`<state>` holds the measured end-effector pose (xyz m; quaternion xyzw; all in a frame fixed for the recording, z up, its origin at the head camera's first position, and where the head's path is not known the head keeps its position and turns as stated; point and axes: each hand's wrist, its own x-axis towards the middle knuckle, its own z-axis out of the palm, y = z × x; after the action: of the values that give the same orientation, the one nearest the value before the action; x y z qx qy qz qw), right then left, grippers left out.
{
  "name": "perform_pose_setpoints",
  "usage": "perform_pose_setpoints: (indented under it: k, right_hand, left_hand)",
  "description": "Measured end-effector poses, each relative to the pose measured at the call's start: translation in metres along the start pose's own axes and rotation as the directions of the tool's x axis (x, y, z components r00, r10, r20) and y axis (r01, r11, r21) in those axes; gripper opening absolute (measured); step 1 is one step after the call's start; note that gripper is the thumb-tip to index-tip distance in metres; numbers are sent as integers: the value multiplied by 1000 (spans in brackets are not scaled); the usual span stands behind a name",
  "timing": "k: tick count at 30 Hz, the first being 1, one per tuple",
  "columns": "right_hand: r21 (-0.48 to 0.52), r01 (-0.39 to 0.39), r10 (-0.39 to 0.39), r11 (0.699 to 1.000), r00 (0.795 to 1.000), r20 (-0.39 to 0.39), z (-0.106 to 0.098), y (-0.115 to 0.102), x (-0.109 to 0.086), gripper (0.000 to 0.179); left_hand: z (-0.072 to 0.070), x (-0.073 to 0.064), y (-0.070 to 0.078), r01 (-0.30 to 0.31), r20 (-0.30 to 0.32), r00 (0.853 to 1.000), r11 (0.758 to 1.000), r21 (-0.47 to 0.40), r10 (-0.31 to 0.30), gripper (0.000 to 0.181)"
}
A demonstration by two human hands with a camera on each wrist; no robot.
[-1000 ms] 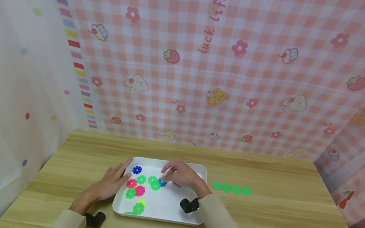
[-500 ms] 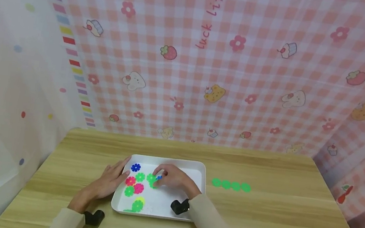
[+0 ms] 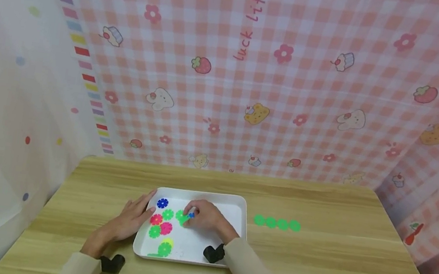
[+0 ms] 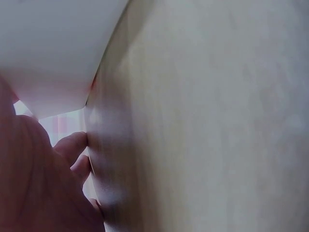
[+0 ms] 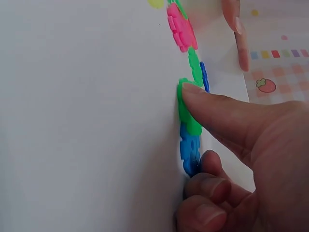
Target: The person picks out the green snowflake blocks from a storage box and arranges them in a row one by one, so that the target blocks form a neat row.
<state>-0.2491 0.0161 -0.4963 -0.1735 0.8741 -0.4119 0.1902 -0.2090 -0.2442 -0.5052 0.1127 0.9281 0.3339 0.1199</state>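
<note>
My right hand (image 3: 209, 216) is over the white tray (image 3: 231, 203), pinching a notched green plastic snowflake disc (image 5: 186, 108) between thumb and finger. In the right wrist view the thumb lies on its edge, and a blue snowflake disc (image 5: 189, 147) sits right against it by the curled fingers. The index fingertip is hidden there. My left hand (image 3: 131, 220) rests along the tray's left side with fingers extended, touching its rim. Pink discs (image 3: 166, 228), a dark blue disc (image 3: 162, 203) and more green discs (image 3: 164, 249) lie in the tray's left half.
A row of several green discs (image 3: 276, 223) lies on the wooden table (image 3: 332, 263) right of the tray. A yellow disc (image 3: 168, 242) peeks from under a green one. Black wrist cameras (image 3: 113, 263) are on both wrists. A checked curtain (image 3: 226, 87) hangs behind the table.
My right hand has moved left and down across the tray to the green and blue discs, and its thumb and finger have closed on a green one. The left hand stays by the tray.
</note>
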Motion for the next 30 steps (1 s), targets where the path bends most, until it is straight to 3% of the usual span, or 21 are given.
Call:
perform_pose_setpoints:
  k: [9, 23, 30]
  right_hand:
    - [21, -9, 9, 1000, 1000, 5, -2, -1, -3, 17]
    - [58, 101, -100, 993, 995, -15, -5, 2, -3, 20]
    - [59, 91, -89, 994, 996, -28, -7, 0, -3, 15]
  left_hand:
    - [0, -1, 1, 3, 2, 1000, 1000, 2, -3, 66]
    - [1, 0, 0, 11, 1, 1000, 1000, 3, -11, 66]
    - [1, 0, 0, 9, 0, 1000, 1000, 8, -9, 65]
